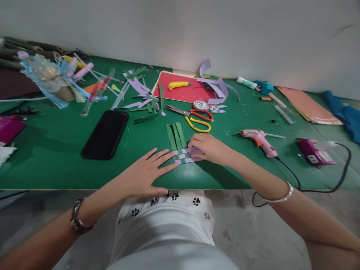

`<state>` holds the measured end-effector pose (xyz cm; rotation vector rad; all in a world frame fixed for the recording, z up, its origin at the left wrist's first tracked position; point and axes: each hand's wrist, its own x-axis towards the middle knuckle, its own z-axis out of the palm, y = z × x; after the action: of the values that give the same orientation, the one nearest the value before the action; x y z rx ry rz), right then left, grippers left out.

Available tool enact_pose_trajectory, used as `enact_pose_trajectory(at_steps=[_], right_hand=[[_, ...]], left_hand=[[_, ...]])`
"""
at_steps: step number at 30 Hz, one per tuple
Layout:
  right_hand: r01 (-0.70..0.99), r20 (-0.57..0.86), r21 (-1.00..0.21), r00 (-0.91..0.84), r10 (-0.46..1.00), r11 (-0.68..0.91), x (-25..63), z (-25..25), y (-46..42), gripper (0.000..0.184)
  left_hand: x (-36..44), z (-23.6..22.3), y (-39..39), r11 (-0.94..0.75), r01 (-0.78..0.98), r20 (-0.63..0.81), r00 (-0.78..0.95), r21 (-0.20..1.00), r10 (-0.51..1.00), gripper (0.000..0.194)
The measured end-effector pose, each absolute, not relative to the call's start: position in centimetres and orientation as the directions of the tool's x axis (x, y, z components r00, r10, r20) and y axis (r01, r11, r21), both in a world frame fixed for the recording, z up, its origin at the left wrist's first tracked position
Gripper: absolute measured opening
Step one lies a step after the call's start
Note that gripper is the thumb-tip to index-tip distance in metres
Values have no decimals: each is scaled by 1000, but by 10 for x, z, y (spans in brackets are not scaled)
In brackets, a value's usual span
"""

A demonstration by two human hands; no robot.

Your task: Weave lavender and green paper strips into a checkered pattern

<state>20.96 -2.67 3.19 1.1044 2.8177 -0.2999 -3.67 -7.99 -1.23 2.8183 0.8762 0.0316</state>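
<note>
White top [168, 253], L hand [143, 172] spread wide at grn/purple weave [181, 156], R hand [206, 148] in narrow pinch on purple strips [193, 159]

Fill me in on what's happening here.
Someone has both hands at a weave of purple and green paper strips on a green table. The left hand lies spread at the weave's left edge; the right hand is bent over its right part. Green strip ends stick out on the far side. Scissors lie just beyond; a glue gun lies to the right.

woven strips [182, 155] — lilac and green check | tabletop [146, 135] — green
</note>
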Motion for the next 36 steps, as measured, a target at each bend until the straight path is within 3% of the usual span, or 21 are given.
enact_pose_trajectory(at_steps=[19, 28, 36], right_hand=[[480, -84, 56, -872, 483, 876, 205, 23, -17, 20], [361, -65, 21, -930, 362, 932, 206, 16, -4, 24], [402, -37, -116, -916, 400, 908, 207, 16, -6, 19]], left_hand=[[-36, -11, -79, -802, 560, -78, 827, 205, 557, 73], [-34, -8, -79, -790, 580, -135, 815, 197, 564, 75], [-35, -11, -79, -799, 567, -89, 822, 201, 562, 74]])
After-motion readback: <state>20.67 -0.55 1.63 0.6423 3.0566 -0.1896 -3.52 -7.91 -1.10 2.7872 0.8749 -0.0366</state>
